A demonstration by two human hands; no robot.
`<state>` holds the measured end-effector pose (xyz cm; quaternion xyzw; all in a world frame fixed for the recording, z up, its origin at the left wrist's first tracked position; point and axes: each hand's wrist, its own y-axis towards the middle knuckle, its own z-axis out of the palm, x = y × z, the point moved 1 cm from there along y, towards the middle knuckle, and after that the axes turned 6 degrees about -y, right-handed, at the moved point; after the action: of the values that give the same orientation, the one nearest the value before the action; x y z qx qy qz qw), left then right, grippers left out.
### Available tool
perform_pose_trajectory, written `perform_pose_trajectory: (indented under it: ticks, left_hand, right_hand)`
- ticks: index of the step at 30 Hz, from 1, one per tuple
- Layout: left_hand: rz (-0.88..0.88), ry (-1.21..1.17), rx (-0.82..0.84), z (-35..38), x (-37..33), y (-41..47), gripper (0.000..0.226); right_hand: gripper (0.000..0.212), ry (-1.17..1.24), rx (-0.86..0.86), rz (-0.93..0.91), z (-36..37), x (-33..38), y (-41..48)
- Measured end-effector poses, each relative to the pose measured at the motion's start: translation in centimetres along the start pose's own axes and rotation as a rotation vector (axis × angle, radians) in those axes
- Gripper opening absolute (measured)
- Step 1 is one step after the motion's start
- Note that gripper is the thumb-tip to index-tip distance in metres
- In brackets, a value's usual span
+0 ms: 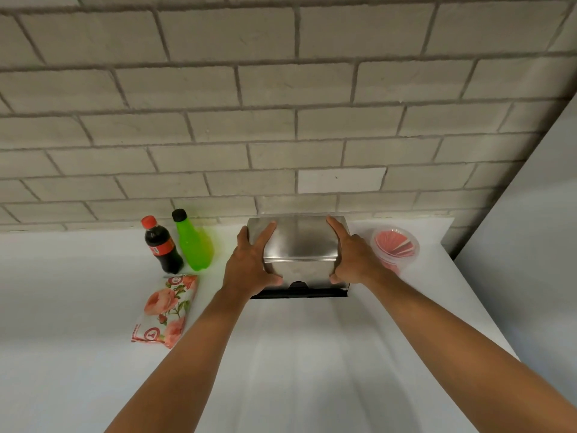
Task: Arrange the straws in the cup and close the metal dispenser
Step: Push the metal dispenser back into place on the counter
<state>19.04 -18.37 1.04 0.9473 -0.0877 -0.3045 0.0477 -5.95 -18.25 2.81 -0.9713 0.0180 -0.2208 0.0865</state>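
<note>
Both hands on the box now. My left hand (254, 260) clamps the left flank of the shiny, rectangular metal dispenser (299, 245), fingers spread up along the lid and thumb hooked low on the front; my right hand (354, 256) mirrors it on the right flank, so each grip is spread wide and pressed flat against steel, not pinching. The dispenser sits at the back of the white worktop (296, 354), close to the grey brick wall (281, 104), its black base strip (299, 293) showing along the front. The lid looks down, or nearly; I judge I'm seating it. Best way: press evenly from both sides, keep the box square, and don't let it skid. To the right, just beside my wrist, a clear plastic cup with pink straws (395, 246). On the left stand a dark cola bottle with a red cap (162, 245) and a bright green bottle with a black cap (193, 242), with a flowered pink packet (165, 310) in front.
</note>
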Motion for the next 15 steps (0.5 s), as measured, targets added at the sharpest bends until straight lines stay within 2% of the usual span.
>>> perform_pose_trajectory:
  ticks: [9,11,15]
  left_hand:
    - [0.005,-0.027,-0.002,0.1,0.3,-0.1,0.131]
    - [-0.005,-0.056,0.001,0.0,0.2,-0.5,0.133]
    - [-0.025,-0.096,0.040,-0.2,0.6,-2.7,0.136]
  right_hand:
    - [0.147,-0.019,-0.017,0.011,-0.1,0.6,-0.8]
    - [0.137,-0.029,-0.035,0.000,-0.1,0.6,-1.4]
    - [0.101,-0.035,-0.126,-0.013,0.0,0.8,-3.7]
